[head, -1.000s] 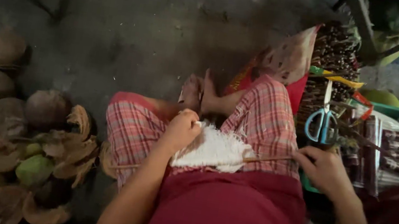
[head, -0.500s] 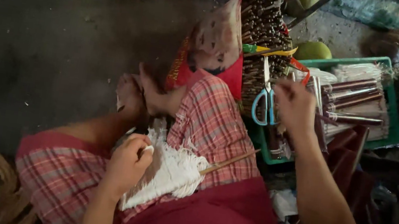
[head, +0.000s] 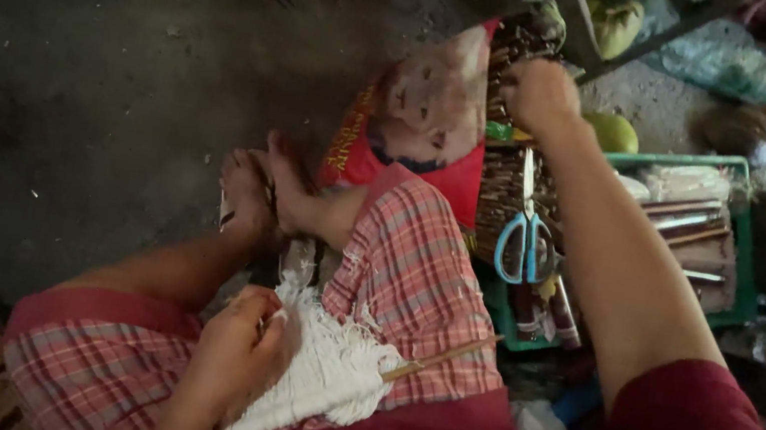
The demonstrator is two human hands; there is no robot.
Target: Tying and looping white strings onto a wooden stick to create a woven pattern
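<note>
Your right hand has stretched out, fingers curled into the bundled sticks; left hand clamps the white fibre mat on your lap

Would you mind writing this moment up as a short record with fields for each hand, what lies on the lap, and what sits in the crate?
left hand: closed on the edge of the white fibre bundle
right hand: stretched out to the dark sticks standing in the red sack; grip not clear
lap: white fibre bundle on the checked cloth, a thin wooden stick poking out of it
green crate: blue-handled scissors, more sticks
ground: dark, bare feet crossed
</note>
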